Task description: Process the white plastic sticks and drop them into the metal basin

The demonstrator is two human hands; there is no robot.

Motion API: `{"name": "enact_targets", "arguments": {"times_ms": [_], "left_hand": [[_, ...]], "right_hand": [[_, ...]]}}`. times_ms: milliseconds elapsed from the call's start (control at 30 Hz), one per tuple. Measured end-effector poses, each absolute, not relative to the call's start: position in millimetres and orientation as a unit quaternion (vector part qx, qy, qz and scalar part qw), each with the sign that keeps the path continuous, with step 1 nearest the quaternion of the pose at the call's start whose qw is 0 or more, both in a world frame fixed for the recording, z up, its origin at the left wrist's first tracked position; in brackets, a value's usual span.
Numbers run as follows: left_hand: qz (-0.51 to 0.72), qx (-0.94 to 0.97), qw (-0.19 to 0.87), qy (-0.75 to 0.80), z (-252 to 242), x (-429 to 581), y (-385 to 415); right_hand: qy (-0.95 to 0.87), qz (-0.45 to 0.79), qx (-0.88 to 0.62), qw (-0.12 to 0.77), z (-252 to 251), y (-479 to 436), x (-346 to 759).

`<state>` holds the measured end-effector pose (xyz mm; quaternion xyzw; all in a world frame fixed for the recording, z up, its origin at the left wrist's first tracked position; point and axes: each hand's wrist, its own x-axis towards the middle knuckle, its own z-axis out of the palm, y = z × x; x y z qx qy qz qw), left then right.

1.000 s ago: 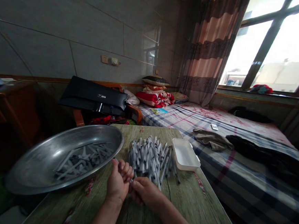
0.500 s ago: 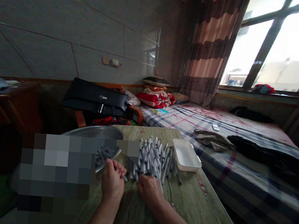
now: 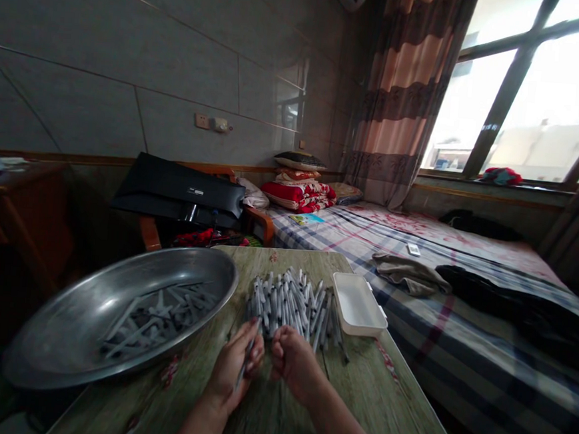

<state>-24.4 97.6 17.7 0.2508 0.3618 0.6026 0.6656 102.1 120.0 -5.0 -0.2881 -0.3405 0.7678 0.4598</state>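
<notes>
My left hand [image 3: 237,360] is closed around a slim grey pen [image 3: 242,372], which lies slanted across the palm. Close beside it, my right hand [image 3: 294,359] has its fingers curled in; whatever is between them is hidden. Just beyond both hands, a heap of whitish-grey pens [image 3: 287,304] with dark ends lies on the wooden-topped table [image 3: 355,396]. To the left, a large metal basin [image 3: 88,288] holds many loose pale stick-like pieces [image 3: 161,314]. An open white plastic box [image 3: 360,304] stands right of the heap.
A bed [image 3: 358,239] with a plaid sheet runs along the table's right side, with dark clothes [image 3: 507,308] on it. Behind the table, a wooden chair [image 3: 264,227] carries a black flat panel [image 3: 181,192]. Folded red bedding [image 3: 298,194] sits at the bed's far end.
My left hand has turned, so the pen in it now shows. My right hand has drawn back slightly from the heap, fingers curled. The basin, partly masked before, is now visible.
</notes>
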Motion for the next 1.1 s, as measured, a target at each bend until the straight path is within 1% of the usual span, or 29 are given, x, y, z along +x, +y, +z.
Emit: {"name": "enact_targets", "arguments": {"times_ms": [67, 133, 267, 333, 400, 500, 567, 700, 767, 833, 967, 1033, 1100], "left_hand": [[0.545, 0.239, 0.722, 0.352, 15.7, -25.1, 96.2], [0.504, 0.221, 0.763, 0.34, 12.5, -26.8, 95.9], [0.447, 0.214, 0.814, 0.304, 7.9, -29.3, 95.3], [0.434, 0.208, 0.83, 0.282, 8.2, -29.1, 94.4], [0.453, 0.199, 0.83, 0.257, 10.3, -27.9, 93.2], [0.516, 0.209, 0.793, 0.248, 14.6, -24.2, 91.1], [0.554, 0.25, 0.74, 0.286, 15.9, -21.1, 90.7], [0.624, 0.391, 0.543, 0.403, 11.8, -17.6, 95.7], [0.637, 0.427, 0.471, 0.436, 8.3, -18.5, 100.2], [0.64, 0.429, 0.452, 0.448, 5.5, -20.5, 104.1], [0.645, 0.404, 0.473, 0.444, 2.8, -23.4, 106.9], [0.649, 0.398, 0.479, 0.438, 2.0, -23.3, 106.5], [0.653, 0.391, 0.48, 0.436, 1.4, -22.4, 105.8]], "right_hand": [[-0.344, 0.74, -0.306, 0.491, -4.4, 121.1, 104.3], [-0.357, 0.719, -0.322, 0.502, -5.0, 121.8, 105.9], [-0.383, 0.717, -0.336, 0.477, -7.6, 122.5, 107.9], [-0.38, 0.726, -0.331, 0.469, -8.3, 123.2, 109.2], [-0.355, 0.738, -0.316, 0.48, -8.3, 124.6, 111.0], [-0.288, 0.752, -0.289, 0.517, -7.8, 127.5, 114.1], [-0.259, 0.752, -0.282, 0.537, -7.9, 128.6, 114.9], [-0.285, 0.74, -0.29, 0.535, -7.6, 126.1, 111.9], [-0.307, 0.743, -0.294, 0.517, -6.1, 123.3, 109.2], [-0.317, 0.755, -0.305, 0.486, -3.7, 120.7, 107.3], [-0.318, 0.789, -0.34, 0.402, -1.2, 117.6, 106.4], [-0.338, 0.786, -0.346, 0.386, -2.5, 116.6, 106.2], [-0.364, 0.767, -0.345, 0.399, -4.8, 115.7, 105.3]]}}
